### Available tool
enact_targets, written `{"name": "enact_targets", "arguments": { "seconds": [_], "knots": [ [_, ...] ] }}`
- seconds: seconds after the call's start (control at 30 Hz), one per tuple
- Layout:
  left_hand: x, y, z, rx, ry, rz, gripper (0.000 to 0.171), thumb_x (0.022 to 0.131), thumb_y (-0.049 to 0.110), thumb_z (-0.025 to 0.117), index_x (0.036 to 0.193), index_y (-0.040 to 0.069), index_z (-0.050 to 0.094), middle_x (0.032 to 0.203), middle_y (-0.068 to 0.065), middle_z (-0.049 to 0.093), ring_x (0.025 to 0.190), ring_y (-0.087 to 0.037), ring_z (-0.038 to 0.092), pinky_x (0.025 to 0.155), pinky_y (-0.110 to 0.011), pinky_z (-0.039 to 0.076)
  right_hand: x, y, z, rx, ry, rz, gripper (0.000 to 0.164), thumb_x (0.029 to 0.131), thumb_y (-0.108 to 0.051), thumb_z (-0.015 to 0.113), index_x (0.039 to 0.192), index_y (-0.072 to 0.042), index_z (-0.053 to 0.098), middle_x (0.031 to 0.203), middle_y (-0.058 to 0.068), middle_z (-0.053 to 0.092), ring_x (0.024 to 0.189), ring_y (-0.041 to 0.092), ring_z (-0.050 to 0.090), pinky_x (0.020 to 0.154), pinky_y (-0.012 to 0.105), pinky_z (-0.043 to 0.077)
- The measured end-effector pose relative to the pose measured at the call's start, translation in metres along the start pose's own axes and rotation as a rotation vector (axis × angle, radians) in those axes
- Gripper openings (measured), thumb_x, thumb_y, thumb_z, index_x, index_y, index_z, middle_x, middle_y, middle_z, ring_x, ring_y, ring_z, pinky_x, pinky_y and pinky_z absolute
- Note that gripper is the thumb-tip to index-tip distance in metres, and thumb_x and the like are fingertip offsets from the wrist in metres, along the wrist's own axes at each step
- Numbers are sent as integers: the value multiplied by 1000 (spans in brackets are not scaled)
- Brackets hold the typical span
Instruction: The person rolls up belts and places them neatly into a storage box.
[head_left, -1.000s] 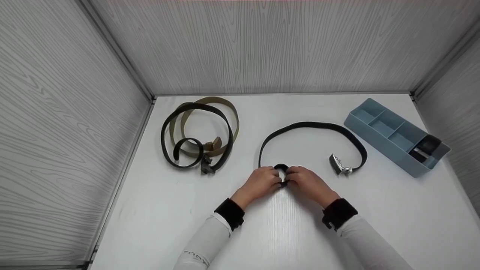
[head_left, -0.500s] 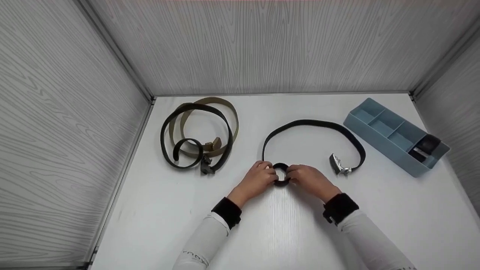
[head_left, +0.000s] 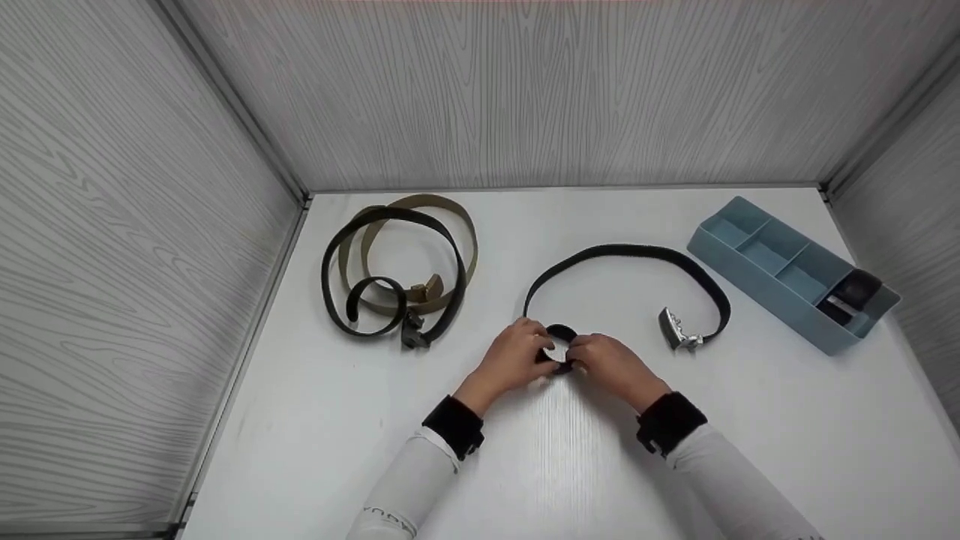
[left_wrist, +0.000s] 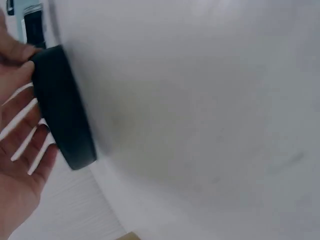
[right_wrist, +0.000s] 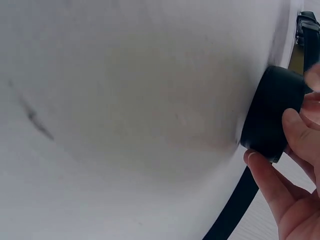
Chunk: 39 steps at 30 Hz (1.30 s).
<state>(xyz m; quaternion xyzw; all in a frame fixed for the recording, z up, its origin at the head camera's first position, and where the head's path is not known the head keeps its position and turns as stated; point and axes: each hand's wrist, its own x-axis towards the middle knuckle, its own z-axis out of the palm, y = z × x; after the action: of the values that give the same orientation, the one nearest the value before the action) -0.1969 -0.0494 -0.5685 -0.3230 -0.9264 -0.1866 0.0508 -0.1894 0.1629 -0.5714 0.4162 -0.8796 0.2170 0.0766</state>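
Note:
A black belt (head_left: 630,250) lies on edge in a wide arc in the head view, its silver buckle (head_left: 679,331) at the right end. Its other end is wound into a small coil (left_wrist: 62,107) between the two hands. My left hand (head_left: 511,355) cups the coil's left side, with its fingers spread around it. On the opposite side, my right hand (head_left: 609,364) pinches the coil. The right wrist view shows the right thumb (right_wrist: 300,132) against the coil's edge and a finger beneath it. Parts of the coil are hidden behind the fingers.
At the left lie a black belt (head_left: 450,247) and a tan belt (head_left: 473,232), loosely looped and overlapping. A blue divided box (head_left: 750,281) stands at the back right, holding a rolled black belt (head_left: 856,289) in its nearest compartment. Grey panels (head_left: 517,97) enclose the table.
My left hand has shifted slightly up and left, and its thumb and fingers are wider apart. My right hand stays on the coil. The belt's left stretch has moved a little right.

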Motion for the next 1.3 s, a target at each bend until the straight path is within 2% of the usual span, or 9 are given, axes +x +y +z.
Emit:
{"name": "enact_targets", "arguments": {
  "seconds": [0.17, 0.27, 0.4, 0.6, 0.73, 0.9, 1.0, 1.1, 1.3],
  "knots": [
    [2, -2, -9, -86, -26, -326, 36, 95, 26, 64, 118, -1, 65, 109, -13, 60, 99, -29, 62, 85, -37, 50, 2, -1, -3, 43, -67, -15, 19, 71, 14, 68, 81, -1, 71, 88, 8, 68, 79, 23, 65, 71, 36, 52],
    [3, -2, -9, -155, -31, -415, 35, 98, 19, 58, 121, -7, 61, 109, -20, 62, 100, -34, 63, 86, -40, 51, 3, -2, -4, 67, -109, -27, 21, 69, 15, 67, 82, -1, 71, 88, 8, 67, 79, 22, 65, 71, 35, 52],
    [4, -2, -7, -184, -52, -411, 31, 97, 19, 61, 113, -7, 64, 101, -22, 67, 98, -35, 65, 82, -42, 51, 6, -3, -6, 83, -161, -33, 22, 69, 14, 72, 84, -3, 73, 89, 7, 68, 81, 21, 66, 71, 34, 53],
    [14, 0, -6, -130, -70, -416, 22, 90, 21, 72, 93, 0, 71, 83, -12, 70, 81, -26, 68, 69, -35, 52, 11, -4, -11, 89, -220, -45, 19, 76, 8, 74, 89, -6, 76, 94, 6, 69, 87, 19, 66, 74, 33, 53],
    [19, 5, -2, -68, -29, -407, 4, 83, 7, 72, 81, 4, 73, 77, -8, 70, 73, -22, 67, 64, -33, 51, 14, -8, -11, 13, -203, -62, 17, 76, 6, 74, 81, -10, 76, 85, 2, 69, 77, 16, 63, 68, 31, 51],
    [18, 9, 4, -68, 52, -414, 17, 75, -2, 70, 62, 9, 66, 67, -6, 67, 63, -21, 63, 55, -34, 46, 9, -20, -5, -45, -153, 2, 18, 73, 7, 73, 73, -11, 71, 75, 0, 66, 61, 17, 57, 56, 32, 47],
    [15, 10, 7, -81, 89, -430, 13, 73, -1, 70, 66, 9, 64, 68, -7, 68, 61, -22, 64, 53, -35, 46, 5, -27, 1, 22, -141, 35, 14, 77, 5, 72, 75, -8, 70, 76, 3, 67, 64, 19, 61, 57, 34, 49],
    [14, 10, 8, -78, 97, -437, 11, 72, 4, 72, 79, 6, 64, 74, -11, 69, 65, -28, 66, 54, -40, 48, 2, -28, 4, 71, -116, 45, 9, 81, 4, 71, 78, -4, 69, 78, 6, 67, 69, 22, 63, 61, 35, 51],
    [16, 6, 7, -50, 2, -454, 32, 78, 21, 75, 102, 2, 66, 92, -13, 67, 77, -33, 67, 64, -42, 52, -1, -18, 2, 98, -112, 5, 10, 76, 7, 72, 76, -3, 68, 78, 7, 65, 67, 20, 60, 60, 34, 49]
  ]
}}
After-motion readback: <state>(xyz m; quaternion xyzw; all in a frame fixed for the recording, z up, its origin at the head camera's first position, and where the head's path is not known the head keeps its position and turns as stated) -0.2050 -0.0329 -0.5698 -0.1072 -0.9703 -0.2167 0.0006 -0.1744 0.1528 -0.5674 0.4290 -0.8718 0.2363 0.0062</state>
